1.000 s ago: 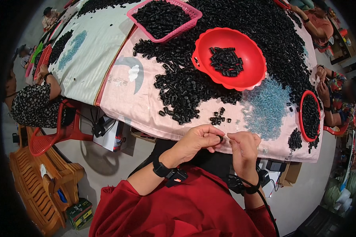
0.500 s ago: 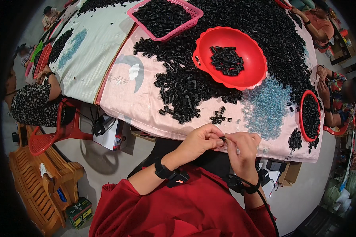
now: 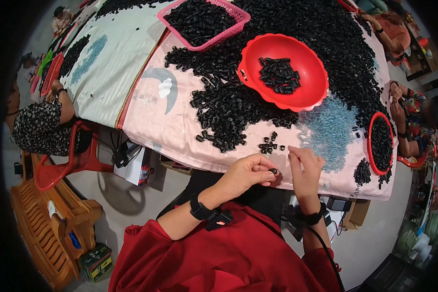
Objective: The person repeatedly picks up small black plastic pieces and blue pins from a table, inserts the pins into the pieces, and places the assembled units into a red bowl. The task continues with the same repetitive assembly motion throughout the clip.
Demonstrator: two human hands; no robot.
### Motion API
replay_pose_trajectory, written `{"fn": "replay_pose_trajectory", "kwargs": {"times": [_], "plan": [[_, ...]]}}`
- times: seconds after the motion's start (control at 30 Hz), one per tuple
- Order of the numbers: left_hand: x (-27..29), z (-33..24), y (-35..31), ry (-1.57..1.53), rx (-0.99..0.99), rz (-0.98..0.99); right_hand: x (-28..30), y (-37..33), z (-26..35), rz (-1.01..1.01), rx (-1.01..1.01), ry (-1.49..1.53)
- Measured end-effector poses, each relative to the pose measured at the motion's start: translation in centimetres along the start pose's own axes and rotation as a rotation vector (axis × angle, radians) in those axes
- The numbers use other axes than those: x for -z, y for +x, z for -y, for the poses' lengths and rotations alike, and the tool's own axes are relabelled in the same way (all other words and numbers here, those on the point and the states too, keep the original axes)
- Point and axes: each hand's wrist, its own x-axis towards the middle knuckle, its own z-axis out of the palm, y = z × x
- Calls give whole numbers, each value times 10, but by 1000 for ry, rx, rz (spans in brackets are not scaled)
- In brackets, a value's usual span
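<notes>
Near the table's front edge, my left hand (image 3: 248, 174) pinches a small black plastic cap (image 3: 273, 171) between thumb and fingertips. My right hand (image 3: 307, 171) is raised to the right of it, apart from the cap. Its thumb and forefinger are slightly parted, and nothing shows between them. A few loose black caps (image 3: 269, 146) lie just beyond my hands. Beside my right hand spreads a heap of small, clear bluish pieces (image 3: 328, 134).
A scalloped red bowl (image 3: 309, 68) holds some black pieces. Behind it are a large black heap (image 3: 297, 19) and a full pink basket (image 3: 238, 27). A red-rimmed basket (image 3: 371, 141) stands at right. Other people sit around the table. A wooden bench (image 3: 48, 224) stands at left.
My right hand has drawn away from the cap, moving slightly up and right, and its fingers have parted. My left hand stays in place with the cap.
</notes>
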Motion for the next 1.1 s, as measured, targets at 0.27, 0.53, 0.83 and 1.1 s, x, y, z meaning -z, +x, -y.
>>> {"fn": "replay_pose_trajectory", "kwargs": {"times": [0.27,0.53,0.83,1.1], "plan": [[6,4,-3,105,-15,26,-18,12,-4,36,232,-393],[1,1,-4,-33,-26,38,16,1,23,39,74,163],[-4,2,-5,150,-77,-60,23,-13,43,-8,188,8],[-5,2,-7,232,-78,-95,18,-13,43,-22,214,-36]]}}
